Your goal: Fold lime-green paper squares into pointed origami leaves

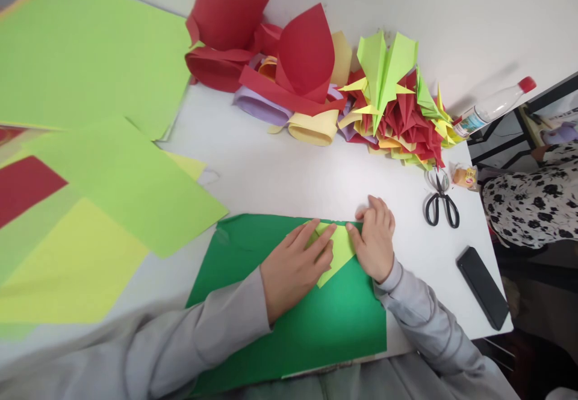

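Note:
A small folded piece of yellow-green paper (339, 250) lies on a dark green sheet (334, 321) near the table's front edge. Spread fingers of my left hand (298, 264) rest flat on the left part of this folded paper and cover some of it. At its right edge is my right hand (377, 240), thumb touching the paper and standing apart from the bent fingers. Those fingers reach past the upper right corner of the green sheet.
Large light-green sheets (90, 56) and yellow sheets (76, 267) spread over the left side. Rolled red paper (307, 50) and folded paper pieces (388, 81) line the back. Scissors (441, 204), a black case (483, 288) and a bottle (497, 105) are right. Someone in patterned clothing (533, 201) is beyond.

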The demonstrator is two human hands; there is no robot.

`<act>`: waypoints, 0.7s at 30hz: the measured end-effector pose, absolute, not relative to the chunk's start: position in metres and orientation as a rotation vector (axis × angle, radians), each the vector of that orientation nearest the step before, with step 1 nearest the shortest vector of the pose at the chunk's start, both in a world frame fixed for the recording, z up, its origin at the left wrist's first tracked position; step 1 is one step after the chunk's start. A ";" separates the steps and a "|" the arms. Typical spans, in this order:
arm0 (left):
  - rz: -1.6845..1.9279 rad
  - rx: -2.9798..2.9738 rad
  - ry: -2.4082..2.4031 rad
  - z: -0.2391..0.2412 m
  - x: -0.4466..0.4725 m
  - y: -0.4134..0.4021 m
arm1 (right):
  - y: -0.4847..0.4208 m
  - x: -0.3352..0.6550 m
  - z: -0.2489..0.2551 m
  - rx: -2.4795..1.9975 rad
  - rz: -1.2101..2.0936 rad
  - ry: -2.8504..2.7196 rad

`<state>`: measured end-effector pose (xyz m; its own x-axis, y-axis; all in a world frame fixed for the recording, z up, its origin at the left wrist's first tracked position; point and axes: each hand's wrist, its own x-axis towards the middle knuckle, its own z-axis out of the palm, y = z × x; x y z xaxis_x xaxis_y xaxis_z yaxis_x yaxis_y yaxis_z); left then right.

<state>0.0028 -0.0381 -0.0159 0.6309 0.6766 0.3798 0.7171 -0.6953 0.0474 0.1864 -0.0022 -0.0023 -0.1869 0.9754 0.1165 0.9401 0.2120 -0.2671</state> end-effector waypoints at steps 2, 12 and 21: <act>-0.561 -2.742 -1.179 -0.017 0.003 -0.038 | -0.002 0.185 -0.003 -1.807 0.206 -2.224; -0.503 -2.699 -1.111 -0.017 0.009 -0.042 | -0.006 0.185 0.000 -1.365 0.072 -2.412; -0.614 -2.670 -1.170 -0.017 0.014 -0.049 | -0.015 0.180 0.009 -1.351 -0.055 -2.548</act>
<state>0.0137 -0.0488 -0.0169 0.6094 0.6659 0.4304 0.7327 -0.6804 0.0155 0.1803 -0.0146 0.0093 -0.5356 0.8092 0.2416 0.8188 0.5676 -0.0858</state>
